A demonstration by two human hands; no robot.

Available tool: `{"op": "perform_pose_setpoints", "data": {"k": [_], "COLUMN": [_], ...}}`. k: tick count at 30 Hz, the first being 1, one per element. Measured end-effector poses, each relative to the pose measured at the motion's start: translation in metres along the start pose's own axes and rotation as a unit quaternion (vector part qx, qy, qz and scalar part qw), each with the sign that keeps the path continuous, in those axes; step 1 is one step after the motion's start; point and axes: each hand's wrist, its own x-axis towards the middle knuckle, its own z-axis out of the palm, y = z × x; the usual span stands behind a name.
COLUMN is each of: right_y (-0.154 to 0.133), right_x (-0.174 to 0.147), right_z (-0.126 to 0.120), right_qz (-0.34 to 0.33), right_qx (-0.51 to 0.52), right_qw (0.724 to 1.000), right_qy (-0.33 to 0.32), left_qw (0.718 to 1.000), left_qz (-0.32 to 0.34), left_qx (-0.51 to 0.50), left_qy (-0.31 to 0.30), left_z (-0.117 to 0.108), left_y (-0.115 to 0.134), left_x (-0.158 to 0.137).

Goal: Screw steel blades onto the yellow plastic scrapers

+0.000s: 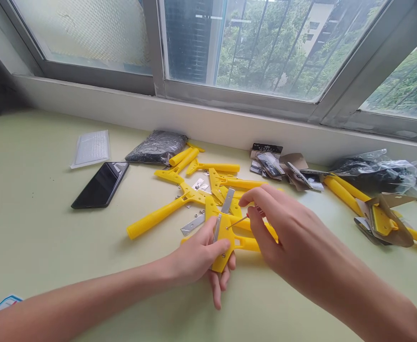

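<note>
My left hand (203,254) grips the head of a yellow scraper (225,237), thumb on top and fingers underneath. A metal strip lies along the scraper's left edge, and two small screws show on its face. My right hand (276,223) pinches a small screwdriver (242,220) with a red handle mostly hidden by the fingers. Its thin shaft slants down to the left, and the tip meets the upper screw. Just behind my hands, several more yellow scraper bodies (161,216) lie in a heap. Among them are loose blades (194,224) and small screws.
A black phone (101,184), a bubble-wrap pouch (91,148) and a black plastic bag (158,146) lie to the left. Card packaging (267,159) rests near the windowsill. At the right, more yellow scrapers (381,221) poke through cardboard beside a clear-wrapped black bundle (375,171).
</note>
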Motion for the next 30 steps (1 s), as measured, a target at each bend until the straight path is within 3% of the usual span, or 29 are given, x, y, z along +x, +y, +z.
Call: {"op": "perform_pose_setpoints", "data": {"k": [5,12,17,20,24,30], "right_y": [-0.0022,-0.0042,-0.0049,-0.0041,-0.0045,-0.0077], "right_x": [-0.0007,-0.0011,0.0003,0.0002,-0.0018,-0.0014], "right_z": [0.0022,0.0024,0.0043,0.0049,0.0012,-0.0032], "right_qz": [0.039,-0.014,0.035,0.014,0.011,0.062], "right_qx": [-0.026,0.007,0.002,0.011,0.021,-0.001], "right_qw": [0.999,1.0,0.999,0.999,1.0,0.998], "right_qy": [0.0,0.004,0.022,0.034,-0.004,-0.028], "left_qw": [1.0,1.0,1.0,1.0,1.0,1.0], "left_qz": [0.002,-0.006,-0.006,-0.004,-0.002,-0.004], "left_qx": [-0.003,0.001,0.005,-0.001,0.002,0.018], "left_qy": [-0.006,0.0,-0.003,-0.011,-0.013,-0.015], "left_z": [-0.0011,0.0005,0.0001,-0.0021,-0.0015,0.0008], "left_y": [-0.0012,0.0006,0.0018,-0.0006,-0.0004,0.005], "left_x": [-0.0008,-0.0014,-0.0021,-0.001,-0.001,-0.0033]}}
